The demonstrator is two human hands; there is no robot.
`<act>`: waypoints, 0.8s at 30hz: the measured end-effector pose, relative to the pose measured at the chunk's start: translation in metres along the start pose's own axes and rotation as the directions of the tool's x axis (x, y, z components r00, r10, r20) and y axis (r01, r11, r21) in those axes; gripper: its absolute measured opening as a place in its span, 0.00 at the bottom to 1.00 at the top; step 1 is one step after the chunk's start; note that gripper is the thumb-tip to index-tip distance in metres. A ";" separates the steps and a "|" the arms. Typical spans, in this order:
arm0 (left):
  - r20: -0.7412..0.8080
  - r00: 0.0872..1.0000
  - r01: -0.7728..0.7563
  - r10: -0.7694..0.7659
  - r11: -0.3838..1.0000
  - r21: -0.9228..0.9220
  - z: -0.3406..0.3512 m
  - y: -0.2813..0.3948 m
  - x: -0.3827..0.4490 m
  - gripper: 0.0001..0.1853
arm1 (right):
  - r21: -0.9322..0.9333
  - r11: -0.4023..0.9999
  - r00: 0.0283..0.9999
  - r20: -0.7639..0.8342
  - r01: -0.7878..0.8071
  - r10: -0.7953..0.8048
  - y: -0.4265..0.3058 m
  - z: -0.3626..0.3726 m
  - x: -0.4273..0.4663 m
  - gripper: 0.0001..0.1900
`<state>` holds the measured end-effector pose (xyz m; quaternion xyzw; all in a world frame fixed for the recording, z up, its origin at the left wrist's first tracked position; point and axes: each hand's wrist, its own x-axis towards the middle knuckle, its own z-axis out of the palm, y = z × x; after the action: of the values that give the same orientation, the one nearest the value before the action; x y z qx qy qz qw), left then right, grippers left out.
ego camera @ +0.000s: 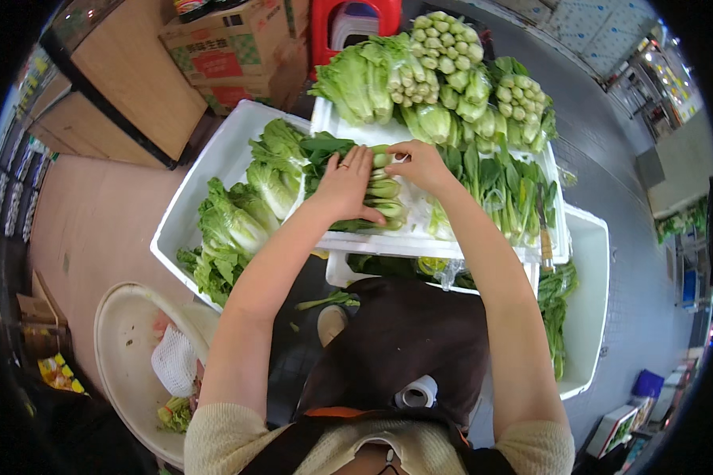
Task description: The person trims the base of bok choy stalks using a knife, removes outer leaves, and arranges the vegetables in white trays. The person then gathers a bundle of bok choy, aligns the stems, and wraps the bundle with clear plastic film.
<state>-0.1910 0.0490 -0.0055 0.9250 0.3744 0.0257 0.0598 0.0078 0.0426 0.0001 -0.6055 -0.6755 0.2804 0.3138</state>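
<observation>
A row of green-stemmed bok choy (pixel 384 190) lies on a white foam box lid or tray (pixel 419 208) before me. My left hand (pixel 349 184) rests flat over its leaves, thumb spread towards me and fingers pointing away. At the far end of the row, my right hand (pixel 417 166) has its fingers bent, with the tips at the pale stem bases. Whether they pinch a stem cannot be made out. More long-stemmed leafy greens (pixel 499 190) lie right of my right forearm. A knife (pixel 545 231) with a wooden handle lies at their right edge.
Lettuce-like heads (pixel 237 219) fill part of a foam box (pixel 184 178) on the left. Bundled greens (pixel 448 44) are piled at the back. A pale bin (pixel 110 320) holds scraps at lower left. Cartons (pixel 232 47) and a red plastic stool (pixel 324 35) stand behind.
</observation>
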 end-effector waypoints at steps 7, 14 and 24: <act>-0.093 0.995 -0.043 0.038 0.998 -0.049 0.005 0.005 0.012 0.67 | 0.240 0.959 0.851 -0.462 -0.153 0.251 0.037 -0.089 -0.078 0.14; -0.073 0.997 -0.030 0.034 0.998 0.053 0.006 0.008 0.015 0.67 | -0.222 0.905 0.889 -0.374 -0.363 0.264 0.056 -0.066 -0.141 0.19; -0.299 0.905 -0.394 0.301 0.859 -0.328 0.024 0.134 0.042 0.31 | -0.511 0.831 0.953 -0.293 -0.221 0.074 0.060 -0.061 -0.128 0.29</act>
<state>-0.0659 -0.0195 -0.0114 0.9382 0.1922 0.2185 0.1874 0.1022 -0.0785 -0.0171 -0.7512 -0.6305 0.0210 0.1945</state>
